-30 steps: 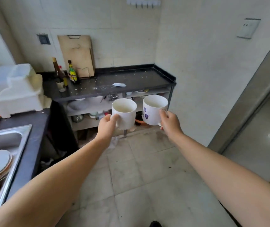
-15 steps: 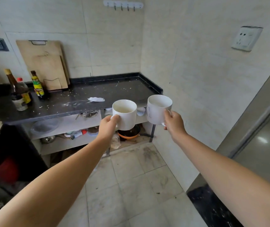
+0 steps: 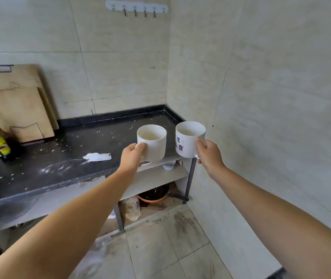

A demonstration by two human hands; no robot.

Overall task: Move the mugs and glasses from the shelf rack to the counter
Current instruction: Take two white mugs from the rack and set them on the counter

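Over the right end of the dark counter (image 3: 64, 156) you hold two white mugs upright and just apart: your left hand (image 3: 131, 158) is closed around the plain mug (image 3: 152, 144) at its handle side, your right hand (image 3: 209, 156) grips the handle of the printed mug (image 3: 187, 139). Neither touches the top yet. Lower each one straight down and level onto bare stone to the right of the white scrap (image 3: 97, 157), keep a gap between rims so they don't clink, and release only once both bases sit flat

Two white mugs, one plain (image 3: 152, 142) and one blue-lettered (image 3: 187, 138), held upright side by side above the dark counter (image 3: 64, 158).
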